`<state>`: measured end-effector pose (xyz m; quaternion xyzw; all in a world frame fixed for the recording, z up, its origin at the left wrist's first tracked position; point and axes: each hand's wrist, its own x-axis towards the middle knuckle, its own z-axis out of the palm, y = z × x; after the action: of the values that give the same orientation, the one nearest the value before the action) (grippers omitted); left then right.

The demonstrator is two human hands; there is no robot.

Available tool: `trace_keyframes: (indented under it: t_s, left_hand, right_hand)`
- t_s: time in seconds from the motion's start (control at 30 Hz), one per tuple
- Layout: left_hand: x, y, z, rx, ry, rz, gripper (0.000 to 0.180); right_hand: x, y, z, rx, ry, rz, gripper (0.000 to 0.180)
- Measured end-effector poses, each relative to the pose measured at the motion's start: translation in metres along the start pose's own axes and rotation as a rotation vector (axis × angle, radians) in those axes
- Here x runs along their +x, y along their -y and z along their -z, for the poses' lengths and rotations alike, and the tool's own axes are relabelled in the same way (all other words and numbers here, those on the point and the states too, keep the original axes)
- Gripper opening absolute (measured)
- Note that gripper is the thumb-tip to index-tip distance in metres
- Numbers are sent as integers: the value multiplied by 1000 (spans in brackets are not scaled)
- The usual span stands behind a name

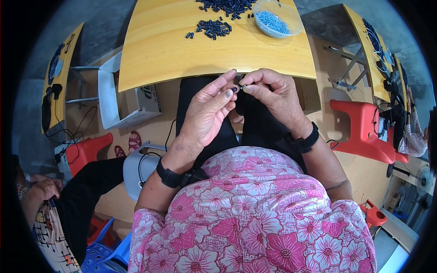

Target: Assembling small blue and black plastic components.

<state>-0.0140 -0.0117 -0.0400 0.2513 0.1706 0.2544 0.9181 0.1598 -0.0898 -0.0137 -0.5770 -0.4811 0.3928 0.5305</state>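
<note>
Left hand (208, 103) pinched a dark piece (234, 89), right hand (276, 92) a tiny part (242, 87), fingertips close together by the table (182, 54): seemingly fitting, next calling for steady alignment!

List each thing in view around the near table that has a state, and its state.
Left hand: gripping dark piece
Right hand: pinching tiny item
Clear bowl: uncovered, partly filled with blue bits
Dark pieces on table: loose, mostly heaped
Carton: open
Wristbands: strapped on
</note>
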Motion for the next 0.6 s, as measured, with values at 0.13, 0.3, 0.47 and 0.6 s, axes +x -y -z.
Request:
trace_keyframes:
  t_s: [0.13,0.3,0.47,0.6]
  left_hand:
    - [1,0,-3,36,-69,-9,47]
    - [0,0,-4,40,-98,-14,45]
    - [0,3,2,-7,-100,0,44]
    - [0,3,1,-12,-105,3,43]
  right_hand:
    - [0,5,0,-43,-21,19,14]
    - [0,8,-3,-101,-26,57,13]
    - [0,9,-4,-163,-26,83,13]
    - [-1,8,-3,-229,-36,80,13]
